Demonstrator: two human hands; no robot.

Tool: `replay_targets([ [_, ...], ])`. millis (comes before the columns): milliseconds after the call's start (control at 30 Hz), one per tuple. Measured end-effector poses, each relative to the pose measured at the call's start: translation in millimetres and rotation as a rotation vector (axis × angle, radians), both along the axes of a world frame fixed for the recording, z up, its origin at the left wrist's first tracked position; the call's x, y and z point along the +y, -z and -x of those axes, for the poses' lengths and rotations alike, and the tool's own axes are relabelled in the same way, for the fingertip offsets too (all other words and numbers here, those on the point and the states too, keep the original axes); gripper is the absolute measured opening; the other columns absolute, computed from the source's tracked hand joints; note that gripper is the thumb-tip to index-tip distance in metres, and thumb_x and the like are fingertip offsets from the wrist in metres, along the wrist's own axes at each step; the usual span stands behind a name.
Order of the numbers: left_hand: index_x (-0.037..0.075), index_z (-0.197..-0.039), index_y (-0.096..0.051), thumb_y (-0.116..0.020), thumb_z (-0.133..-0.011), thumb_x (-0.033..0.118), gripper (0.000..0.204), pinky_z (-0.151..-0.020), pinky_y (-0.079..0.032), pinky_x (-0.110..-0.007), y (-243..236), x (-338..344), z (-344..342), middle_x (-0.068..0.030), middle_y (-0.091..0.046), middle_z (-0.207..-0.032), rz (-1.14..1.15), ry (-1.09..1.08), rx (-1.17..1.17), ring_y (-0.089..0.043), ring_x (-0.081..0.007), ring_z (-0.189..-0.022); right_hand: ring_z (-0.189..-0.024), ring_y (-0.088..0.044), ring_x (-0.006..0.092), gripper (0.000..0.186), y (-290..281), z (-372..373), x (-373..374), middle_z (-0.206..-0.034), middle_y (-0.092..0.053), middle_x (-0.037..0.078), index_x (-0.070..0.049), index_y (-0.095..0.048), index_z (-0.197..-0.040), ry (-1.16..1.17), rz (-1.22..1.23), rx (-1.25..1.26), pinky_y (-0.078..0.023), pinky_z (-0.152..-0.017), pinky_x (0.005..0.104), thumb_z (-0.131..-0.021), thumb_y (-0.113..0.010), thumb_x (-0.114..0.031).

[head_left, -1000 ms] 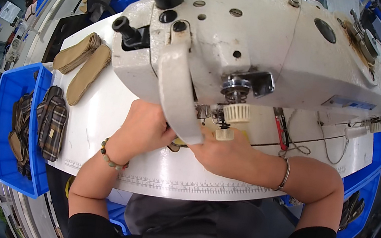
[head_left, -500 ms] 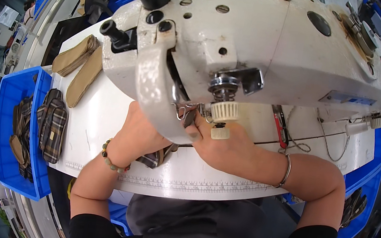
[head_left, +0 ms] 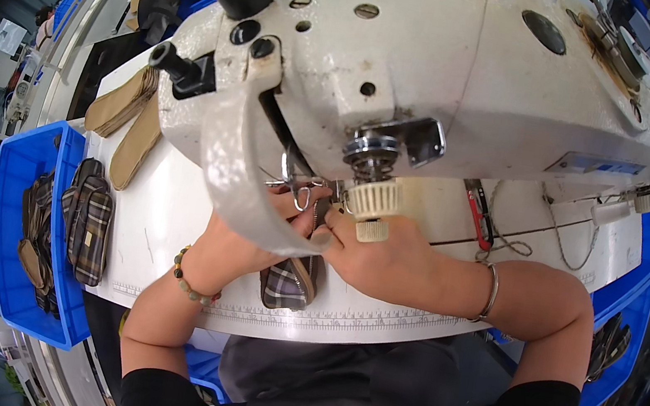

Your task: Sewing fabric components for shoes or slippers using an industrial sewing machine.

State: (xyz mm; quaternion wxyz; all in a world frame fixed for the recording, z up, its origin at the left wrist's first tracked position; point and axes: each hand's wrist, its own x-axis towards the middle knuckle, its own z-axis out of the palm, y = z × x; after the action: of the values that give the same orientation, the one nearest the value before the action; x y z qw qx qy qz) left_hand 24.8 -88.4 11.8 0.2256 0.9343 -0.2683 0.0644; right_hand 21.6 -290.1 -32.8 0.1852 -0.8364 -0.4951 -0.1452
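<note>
A plaid shoe upper [head_left: 286,288] with a brown edge lies on the white table under the sewing machine head [head_left: 447,62]. A dark strip with a toothed edge [head_left: 321,212] runs up from it toward the needle area. My left hand [head_left: 248,240], partly behind the curved white lever [head_left: 234,164], pinches the upper from the left with bent fingers. From the right, my right hand [head_left: 380,257] presses its closed fingers onto the same piece beside the strip. The needle tip and some of my fingertips are hidden by the machine.
Brown sole-shaped pieces [head_left: 135,148] lie at the left, near a stack of plaid pieces [head_left: 92,225]. A blue bin [head_left: 75,315] with more plaid pieces stands by the table's left edge. A red-handled tool [head_left: 478,216] and a cord [head_left: 577,262] lie at the right.
The plaid upper has swung out to the right from under my left wrist, and more of it shows. My left fingers have moved up and right along the strip. The machine appears slightly shifted left.
</note>
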Motion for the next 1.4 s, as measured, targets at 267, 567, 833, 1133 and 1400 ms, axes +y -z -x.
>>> replay_targets([
  [267, 0.003, -0.08, -0.069, -0.068, -0.078, 0.01, 0.007, -0.054, -0.044, -0.039, -1, 2, -1, -0.0129, -0.063, -0.072, -0.012, -0.004, 0.02, -0.059, -0.0302, -0.06, -0.05, -0.062, 0.021, 0.01, -3, 1, 2, -0.057, -0.057, 0.005, -0.004, -0.059, -0.084, -0.012, -0.114, 0.082, -0.047, -0.043, 0.035, -0.077, -0.061, -0.01],
  [567, 0.003, -0.082, -0.071, -0.071, -0.077, 0.011, 0.01, -0.059, -0.048, -0.038, -4, 2, -6, -0.0136, -0.066, -0.077, 0.034, 0.011, 0.074, -0.063, -0.0309, -0.066, -0.055, -0.064, 0.0251, 0.016, -8, 8, 2, -0.062, -0.06, 0.01, 0.001, -0.059, -0.086, -0.067, -0.135, 0.269, -0.049, -0.047, 0.0378, -0.074, -0.062, -0.009],
  [833, 0.004, -0.088, -0.075, -0.076, -0.075, 0.014, 0.017, -0.067, -0.053, -0.039, 1, 6, -8, -0.014, -0.069, -0.079, -0.018, 0.021, 0.061, -0.067, -0.0311, -0.074, -0.054, -0.065, 0.0267, 0.021, -4, 8, 4, -0.064, -0.062, 0.012, 0.005, -0.062, -0.089, -0.085, -0.143, 0.222, -0.05, -0.047, 0.0377, -0.073, -0.062, -0.009],
  [1133, 0.009, -0.09, -0.075, -0.075, -0.075, 0.014, 0.016, -0.062, -0.052, -0.038, 4, -5, 4, -0.0133, -0.07, -0.089, -0.068, -0.03, -0.08, -0.066, -0.0291, -0.07, -0.053, -0.065, 0.0241, 0.017, -10, 7, 0, -0.064, -0.063, 0.012, 0.005, -0.062, -0.083, -0.1, -0.044, 0.123, -0.05, -0.045, 0.0361, -0.074, -0.062, -0.009],
  [1400, 0.008, -0.083, -0.074, -0.074, -0.076, 0.016, 0.011, -0.06, -0.05, -0.037, 4, -2, 1, -0.0127, -0.068, -0.085, -0.151, -0.083, -0.026, -0.065, -0.0283, -0.069, -0.05, -0.064, 0.0221, 0.01, -10, 3, -2, -0.057, -0.06, 0.007, -0.003, -0.059, -0.073, -0.025, -0.001, 0.017, -0.049, -0.043, 0.0341, -0.072, -0.064, -0.012],
])
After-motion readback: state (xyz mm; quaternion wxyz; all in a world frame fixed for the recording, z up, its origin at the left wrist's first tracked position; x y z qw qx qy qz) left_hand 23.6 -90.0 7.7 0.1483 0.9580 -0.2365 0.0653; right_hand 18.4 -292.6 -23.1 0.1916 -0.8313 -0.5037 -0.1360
